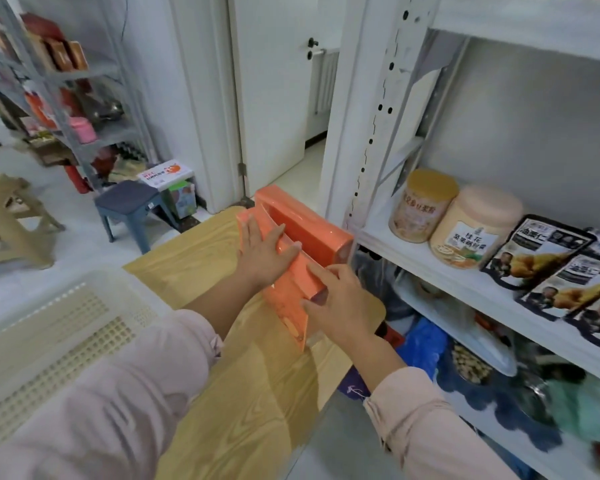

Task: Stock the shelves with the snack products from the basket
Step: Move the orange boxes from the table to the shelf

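On the right I see the white shelf unit [395, 252], and in the near middle the wooden table [243, 393], with the white basket [66, 334] at its left. An orange box [293, 296] is at the far part of the table, close to the shelf unit, and a second orange box [312, 230] touches it on the far side. My left hand [262, 254] lies flat on the orange box with straight fingers; my right hand [342, 306] grasps its near end. Two jars [420, 206] and dark snack bags [541, 251] stand on the shelf.
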